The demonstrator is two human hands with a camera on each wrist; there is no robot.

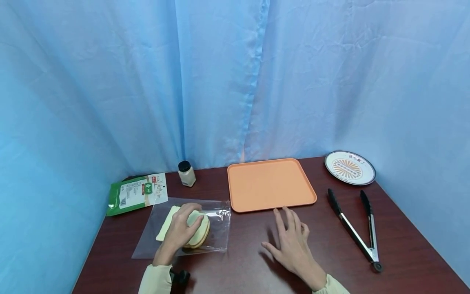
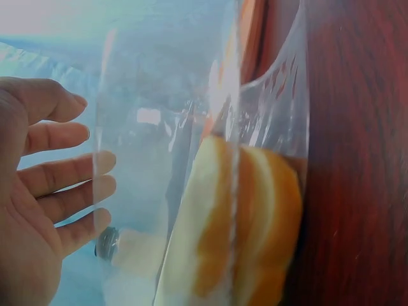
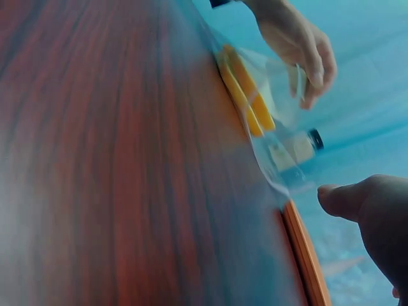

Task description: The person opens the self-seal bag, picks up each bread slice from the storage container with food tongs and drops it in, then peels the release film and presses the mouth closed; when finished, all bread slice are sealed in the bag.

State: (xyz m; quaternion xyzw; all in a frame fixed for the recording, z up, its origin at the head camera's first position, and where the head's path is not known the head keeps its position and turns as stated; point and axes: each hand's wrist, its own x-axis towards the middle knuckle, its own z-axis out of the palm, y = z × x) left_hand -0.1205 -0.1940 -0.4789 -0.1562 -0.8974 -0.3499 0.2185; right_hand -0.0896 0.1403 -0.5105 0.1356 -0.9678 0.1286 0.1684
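Note:
A clear plastic bag (image 1: pixel 219 220) lies on the dark wooden table at the left, with slices of bread (image 1: pixel 200 233) inside it. Over the bag hovers my left hand (image 1: pixel 180 228), fingers spread and slightly bent. In the left wrist view, the same hand (image 2: pixel 38 191) holds nothing and the brown crusts of the bread (image 2: pixel 268 217) show through the film. My right hand (image 1: pixel 293 247) is above the table in front of the tray, its fingers apart and holding nothing. Only the thumb (image 3: pixel 357 201) and part of that hand show in the right wrist view.
An orange tray (image 1: pixel 269 183) is at the back middle. Behind the bag are a green-and-white packet (image 1: pixel 136 194) and a small black-capped jar (image 1: pixel 187 176). On the right lie a patterned plate (image 1: pixel 349 168) and spread black-tipped tongs (image 1: pixel 354 232). Blue curtains (image 1: pixel 220 81) surround the table.

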